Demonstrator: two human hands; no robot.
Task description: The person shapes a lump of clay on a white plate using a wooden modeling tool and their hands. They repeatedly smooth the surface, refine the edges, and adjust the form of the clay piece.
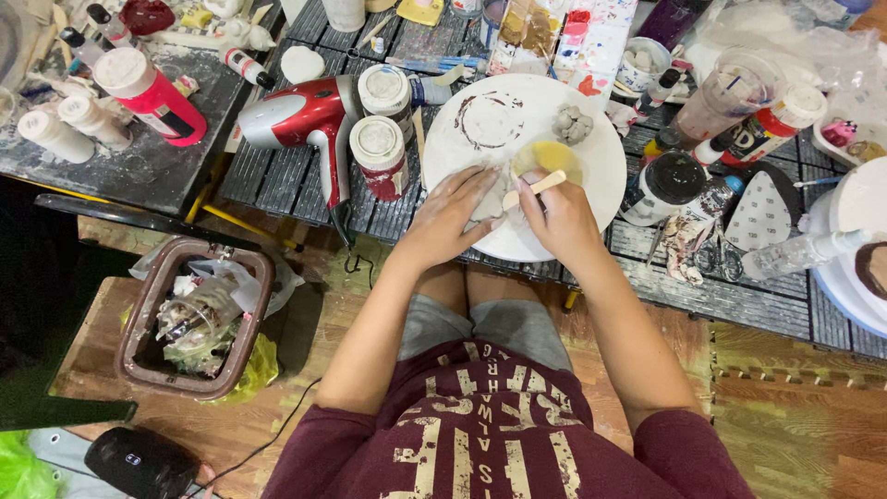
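Observation:
A round white board [591, 129] lies on the slatted worktable. A flat grey clay piece [488, 205] rests on its near side. My left hand [453, 214] presses down on that clay with fingers spread. My right hand [562, 217] grips a pale wooden tool [534, 188] whose tip touches the clay between both hands. A yellow sponge [547, 157] sits just beyond the tool. A small lump of grey clay balls [572, 123] and a brownish ring mark [490, 120] lie farther back on the board.
A red and silver hair dryer [300, 115] lies left of the board beside two red-labelled jars [381, 157]. Paint bottles, a black-lidded jar [667, 185] and scissors [716, 254] crowd the right. A brown waste bin [194, 319] stands on the floor at left.

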